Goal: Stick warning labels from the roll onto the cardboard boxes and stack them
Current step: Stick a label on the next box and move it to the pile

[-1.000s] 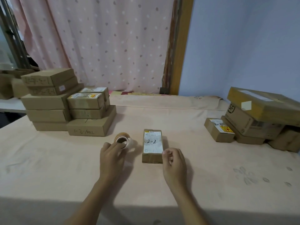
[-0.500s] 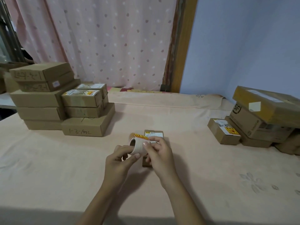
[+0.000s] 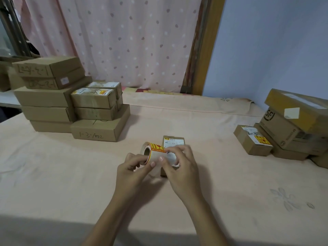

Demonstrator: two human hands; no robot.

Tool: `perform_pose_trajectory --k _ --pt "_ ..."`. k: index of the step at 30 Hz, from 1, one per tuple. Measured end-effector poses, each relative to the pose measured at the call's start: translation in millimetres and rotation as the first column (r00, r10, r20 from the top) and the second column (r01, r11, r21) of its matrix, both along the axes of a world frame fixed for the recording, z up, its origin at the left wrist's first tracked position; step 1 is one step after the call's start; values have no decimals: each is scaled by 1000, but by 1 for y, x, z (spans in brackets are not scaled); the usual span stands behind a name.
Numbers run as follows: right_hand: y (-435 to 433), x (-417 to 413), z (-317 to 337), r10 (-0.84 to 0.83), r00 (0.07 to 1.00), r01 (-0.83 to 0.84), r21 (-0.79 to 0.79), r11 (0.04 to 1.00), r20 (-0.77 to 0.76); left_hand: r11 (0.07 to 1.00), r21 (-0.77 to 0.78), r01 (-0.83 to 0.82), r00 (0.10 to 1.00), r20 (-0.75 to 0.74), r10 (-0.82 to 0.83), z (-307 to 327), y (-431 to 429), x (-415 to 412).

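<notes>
The roll of warning labels [image 3: 152,151], its outer turn printed yellow and red, is raised just above the table in front of me. My left hand [image 3: 134,167] grips the roll from the left and below. My right hand [image 3: 179,162] pinches the loose end of the label strip at the roll's right side. Behind and under my right hand lies a small cardboard box [image 3: 174,141] with a white shipping label on top; its near half is hidden by my fingers.
A stack of brown boxes [image 3: 71,102] stands at the far left, some with yellow labels. At the right sit a small labelled box [image 3: 252,141] and a leaning pile of larger boxes [image 3: 294,125]. A pink cloth [image 3: 71,174] covers the table.
My left hand picked the roll up off the table and brought it over the small box. My right hand left the box's near end and took hold of the strip's end.
</notes>
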State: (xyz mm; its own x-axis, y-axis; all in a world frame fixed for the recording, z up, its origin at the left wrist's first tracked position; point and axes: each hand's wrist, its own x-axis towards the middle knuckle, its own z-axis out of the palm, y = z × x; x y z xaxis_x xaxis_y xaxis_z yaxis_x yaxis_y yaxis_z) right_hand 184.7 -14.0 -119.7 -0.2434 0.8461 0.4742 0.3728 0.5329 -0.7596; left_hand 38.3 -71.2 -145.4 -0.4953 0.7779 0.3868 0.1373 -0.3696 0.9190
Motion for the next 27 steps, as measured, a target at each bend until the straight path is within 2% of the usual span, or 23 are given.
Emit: perform_pose_trajectory --k 7,13,16,20,27 --pt "4 -6 13 17 988 -56 255 965 151 999 36 5 994 -108 -1 -1 -2 3" --pt "5 -7 11 29 997 -49 278 959 75 999 42 -11 995 -95 15 1 -3 4" --pt "6 -4 12 76 996 -83 221 972 39 999 51 -18 995 -97 23 4 -4 7" --pt "10 0 13 113 993 -119 188 975 39 999 37 -29 991 -129 34 3 -5 4" --pt "13 -2 17 122 992 -128 208 970 41 999 6 -48 997 -56 48 3 -4 4"
